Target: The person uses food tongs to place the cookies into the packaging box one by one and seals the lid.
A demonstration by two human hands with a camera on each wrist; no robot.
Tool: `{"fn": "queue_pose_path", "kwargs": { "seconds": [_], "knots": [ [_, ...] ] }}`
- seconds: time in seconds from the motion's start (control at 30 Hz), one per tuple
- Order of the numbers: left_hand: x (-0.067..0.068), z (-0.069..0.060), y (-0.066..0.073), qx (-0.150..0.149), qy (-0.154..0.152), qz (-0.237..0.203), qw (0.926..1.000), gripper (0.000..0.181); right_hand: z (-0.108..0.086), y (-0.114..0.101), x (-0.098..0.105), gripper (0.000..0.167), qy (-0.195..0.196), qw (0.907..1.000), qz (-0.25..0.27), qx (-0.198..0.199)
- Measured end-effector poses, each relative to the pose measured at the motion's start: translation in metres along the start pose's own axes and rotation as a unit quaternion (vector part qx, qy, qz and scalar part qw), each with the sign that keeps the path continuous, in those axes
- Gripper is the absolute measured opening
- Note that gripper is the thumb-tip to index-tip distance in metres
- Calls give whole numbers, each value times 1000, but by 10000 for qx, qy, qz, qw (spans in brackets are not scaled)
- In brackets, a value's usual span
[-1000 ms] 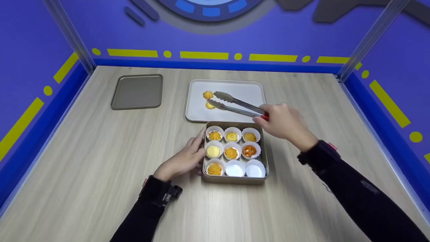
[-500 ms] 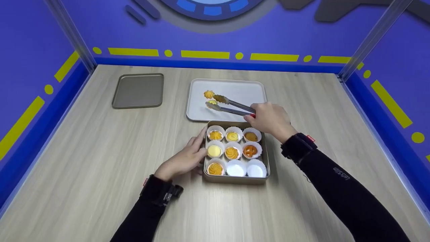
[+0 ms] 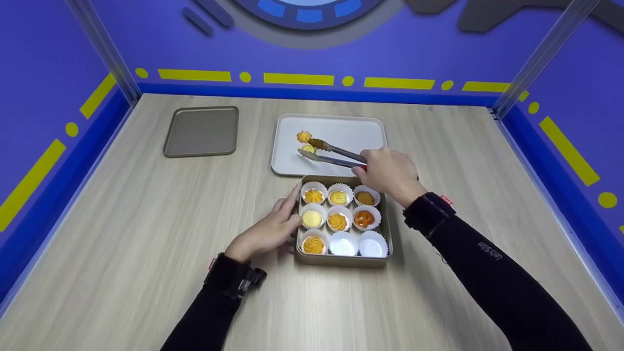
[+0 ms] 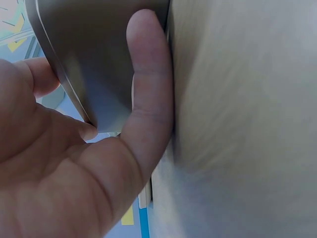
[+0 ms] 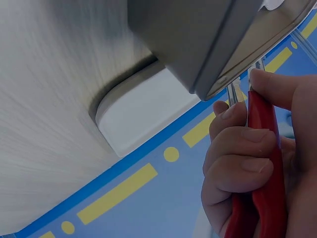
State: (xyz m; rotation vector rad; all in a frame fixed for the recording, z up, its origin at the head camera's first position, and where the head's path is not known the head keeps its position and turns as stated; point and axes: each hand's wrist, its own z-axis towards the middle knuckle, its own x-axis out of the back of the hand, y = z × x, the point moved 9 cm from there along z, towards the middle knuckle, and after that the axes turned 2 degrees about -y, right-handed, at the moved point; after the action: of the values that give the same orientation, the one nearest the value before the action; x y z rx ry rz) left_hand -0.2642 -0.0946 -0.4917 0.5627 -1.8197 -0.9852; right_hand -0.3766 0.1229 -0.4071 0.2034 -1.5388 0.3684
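Apparently mid-pickup, over a white rectangular tray (image 3: 351, 127) beyond a bronze-coloured metal box (image 3: 341, 262), whose side a left hand (image 3: 269, 230) touches, a right hand (image 3: 390, 170) grips red-handled metal tongs (image 3: 341, 150). Parted tips flank a small yellow-centred cookie (image 3: 308, 148) on the tray, contact unclear; lifting it calls for a gentle squeeze.

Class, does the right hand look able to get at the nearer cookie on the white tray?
Probably yes: the right hand holds the tongs open, right at the nearer cookie, and nothing visible stands between.
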Motion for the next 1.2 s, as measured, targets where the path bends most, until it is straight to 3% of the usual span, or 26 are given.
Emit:
{"fn": "queue_pose_path", "kwargs": {
  "seconds": [0.2, 0.9, 1.2],
  "knots": [
    [0, 0, -1, -3, -10, -24, 10000, 81, 0, 1, 0, 31, 155, 9998, 30, 90],
    [-1, 0, 0, 38, -39, -48, 10000, 80, -1, 8, -2, 36, -319, 9987, 349, -202],
    [1, 0, 2, -52, -5, 70, 10000, 81, -1, 6, 0, 35, -266, 9992, 249, -150]
  ]
}}
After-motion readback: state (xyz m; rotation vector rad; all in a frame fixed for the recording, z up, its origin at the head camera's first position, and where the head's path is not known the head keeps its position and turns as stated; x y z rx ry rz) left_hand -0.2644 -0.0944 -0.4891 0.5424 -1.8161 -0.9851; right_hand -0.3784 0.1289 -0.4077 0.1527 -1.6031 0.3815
